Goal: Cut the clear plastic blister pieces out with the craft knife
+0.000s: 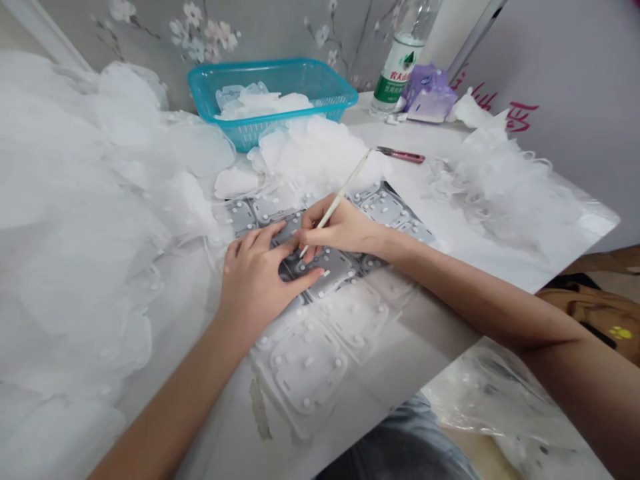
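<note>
My right hand (333,227) is closed around a thin white stick (345,190), held like a pen with its lower tip down on a sheet of translucent moulded plastic (307,363). Rounded-square shapes with small white knobs and slots cover this sheet, and a dark surface shows beneath its far part. My left hand (260,273) lies with fingers spread over the sheet, left of the stick's tip. Its thumb and forefinger frame the spot where the tip touches. What the tip acts on is too small to make out.
A large heap of white translucent pieces (75,220) fills the left. Behind the sheet are more white pieces (315,157) and a blue basket (280,120) holding some. A water bottle (395,73), a purple packet (430,93), a red-handled cutter (403,156) and tangled plastic scraps (510,180) stand or lie at the right.
</note>
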Action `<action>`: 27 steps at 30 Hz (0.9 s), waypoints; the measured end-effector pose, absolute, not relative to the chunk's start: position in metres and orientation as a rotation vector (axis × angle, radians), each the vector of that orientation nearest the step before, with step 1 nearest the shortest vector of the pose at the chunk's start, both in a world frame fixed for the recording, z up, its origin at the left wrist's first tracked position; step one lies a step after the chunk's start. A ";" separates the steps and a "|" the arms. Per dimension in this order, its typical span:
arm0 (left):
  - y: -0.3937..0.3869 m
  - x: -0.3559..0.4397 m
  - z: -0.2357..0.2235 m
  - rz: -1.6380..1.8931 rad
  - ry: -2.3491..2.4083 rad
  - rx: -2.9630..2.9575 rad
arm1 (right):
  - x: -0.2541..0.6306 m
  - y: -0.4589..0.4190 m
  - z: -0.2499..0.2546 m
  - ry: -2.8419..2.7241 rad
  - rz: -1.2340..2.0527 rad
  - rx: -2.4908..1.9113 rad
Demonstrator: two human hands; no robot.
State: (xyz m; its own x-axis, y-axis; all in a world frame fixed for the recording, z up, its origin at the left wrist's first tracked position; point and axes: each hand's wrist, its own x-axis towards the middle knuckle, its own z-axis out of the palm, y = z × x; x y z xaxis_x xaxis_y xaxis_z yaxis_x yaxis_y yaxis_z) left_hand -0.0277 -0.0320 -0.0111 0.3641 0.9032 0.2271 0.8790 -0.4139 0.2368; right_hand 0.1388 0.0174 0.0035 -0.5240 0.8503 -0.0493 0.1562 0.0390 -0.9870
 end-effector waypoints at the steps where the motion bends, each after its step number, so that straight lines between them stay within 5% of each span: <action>1: -0.032 -0.027 -0.011 0.496 1.655 2.532 | 0.139 0.017 0.005 -1.756 1.524 -1.014; 27: -0.032 -0.030 -0.013 0.505 1.654 2.546 | 0.148 0.026 0.005 -1.683 1.520 -1.066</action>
